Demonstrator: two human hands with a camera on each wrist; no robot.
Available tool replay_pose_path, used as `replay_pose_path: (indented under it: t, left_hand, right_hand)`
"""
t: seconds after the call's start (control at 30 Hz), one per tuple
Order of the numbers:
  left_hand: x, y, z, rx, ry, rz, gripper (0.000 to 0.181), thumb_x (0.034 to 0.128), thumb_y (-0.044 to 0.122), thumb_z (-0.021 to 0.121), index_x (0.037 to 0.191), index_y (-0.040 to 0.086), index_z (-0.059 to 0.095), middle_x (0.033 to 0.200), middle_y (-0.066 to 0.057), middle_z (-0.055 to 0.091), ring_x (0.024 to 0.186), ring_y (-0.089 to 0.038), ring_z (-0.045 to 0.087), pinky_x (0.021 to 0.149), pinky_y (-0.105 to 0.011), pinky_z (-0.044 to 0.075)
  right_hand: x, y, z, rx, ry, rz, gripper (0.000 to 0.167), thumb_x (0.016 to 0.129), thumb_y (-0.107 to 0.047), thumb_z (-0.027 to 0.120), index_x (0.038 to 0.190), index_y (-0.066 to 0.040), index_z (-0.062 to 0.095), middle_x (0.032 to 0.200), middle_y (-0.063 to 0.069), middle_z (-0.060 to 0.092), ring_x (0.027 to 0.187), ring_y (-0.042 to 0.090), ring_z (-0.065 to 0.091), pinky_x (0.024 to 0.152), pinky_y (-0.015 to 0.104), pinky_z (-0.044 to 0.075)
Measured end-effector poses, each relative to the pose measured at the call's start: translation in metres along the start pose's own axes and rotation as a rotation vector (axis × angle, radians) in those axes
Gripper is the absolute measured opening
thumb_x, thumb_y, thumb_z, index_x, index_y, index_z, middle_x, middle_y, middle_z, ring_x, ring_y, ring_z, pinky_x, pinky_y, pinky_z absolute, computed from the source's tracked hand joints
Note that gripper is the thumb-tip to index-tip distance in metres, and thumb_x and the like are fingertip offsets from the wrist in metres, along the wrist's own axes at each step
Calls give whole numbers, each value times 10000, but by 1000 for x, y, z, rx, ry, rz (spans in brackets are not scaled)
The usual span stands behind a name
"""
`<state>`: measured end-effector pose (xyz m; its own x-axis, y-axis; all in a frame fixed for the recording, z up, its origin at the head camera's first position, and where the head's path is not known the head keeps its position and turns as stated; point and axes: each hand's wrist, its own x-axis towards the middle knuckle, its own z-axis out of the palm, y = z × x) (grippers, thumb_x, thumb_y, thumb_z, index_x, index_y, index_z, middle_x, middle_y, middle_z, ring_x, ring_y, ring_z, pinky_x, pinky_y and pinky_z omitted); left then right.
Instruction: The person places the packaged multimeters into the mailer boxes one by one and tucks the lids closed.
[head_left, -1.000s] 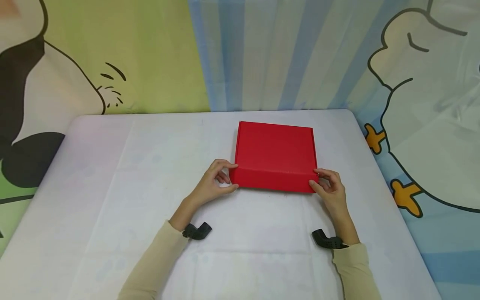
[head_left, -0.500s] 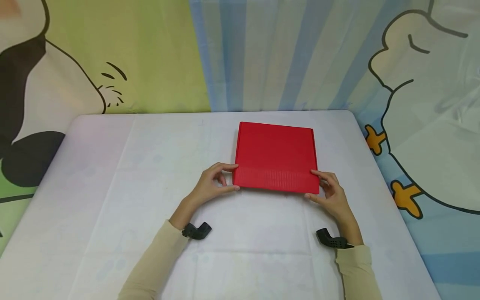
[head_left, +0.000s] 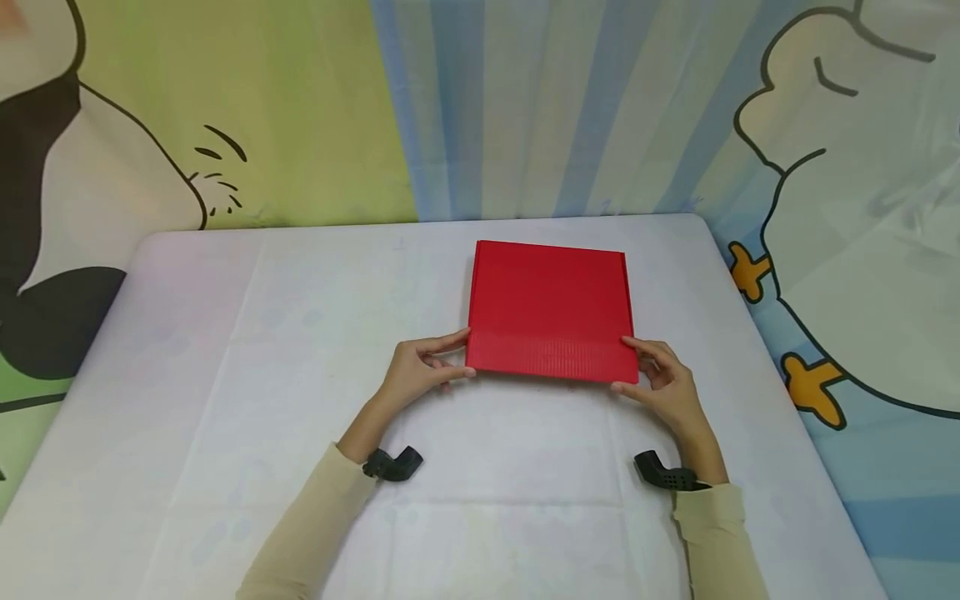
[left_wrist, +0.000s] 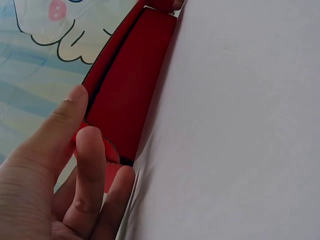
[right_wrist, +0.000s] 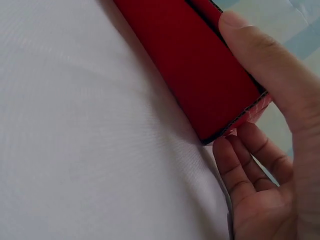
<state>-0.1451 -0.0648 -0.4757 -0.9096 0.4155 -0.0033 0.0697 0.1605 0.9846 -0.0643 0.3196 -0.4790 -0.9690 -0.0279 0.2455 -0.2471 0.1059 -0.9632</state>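
A flat red cardboard box lies on the white-covered table, its front flap standing out from the front wall. My left hand holds the flap's left end between thumb and index finger. In the left wrist view the thumb touches the flap edge, and the other fingers are bent by the box corner. At the right end, my right hand grips the flap, its thumb on the edge and its fingers curled beside the corner. Below the flap, the front wall shows with a dark gap above it.
The white tablecloth stretches around the box on all sides. Behind the table hangs a printed cloth backdrop, with more of it along the right side. A black wrist mount sits on the left wrist, another on the right.
The front flap has swung up from lying down against the front to sticking outward. My right thumb has moved from the front face to the flap's lower edge. The box stays in place.
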Motion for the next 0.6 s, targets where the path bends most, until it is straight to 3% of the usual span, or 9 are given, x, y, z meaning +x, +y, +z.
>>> replay_pose_path:
  t: [0.13,0.33,0.47,0.6]
  left_hand:
    - [-1,2,3,-51,-5,-37,610,728,223,869,1297,225,650,1166,-55,706,500,-275,633,566,-200,463]
    - [-1,0,2,-48,-13,13,579,764,151,840,1307,176,641,1136,-104,712,545,-275,651,565,-260,533]
    - [1,-1,1,-42,-35,42,539,807,110,800,1312,172,621,1165,-91,690,567,-320,652,557,-241,505]
    - [0,4,1,-43,-43,57,545,825,29,763,1333,107,582,1187,-142,661,589,-368,647,545,-217,467]
  right_hand:
    - [0,1,-2,49,-8,4,708,681,218,755,1336,89,519,1181,34,562,1049,118,548,905,172,491]
    - [-1,1,-3,66,-32,16,729,712,220,730,1378,56,483,1181,28,556,1033,109,558,884,164,499]
    - [-1,2,-2,91,-40,-18,736,714,242,709,1385,66,463,1273,27,528,1096,113,524,933,175,475]
    - [1,2,-1,112,-34,-52,636,783,231,641,1376,83,460,1312,28,512,1117,116,495,969,170,446]
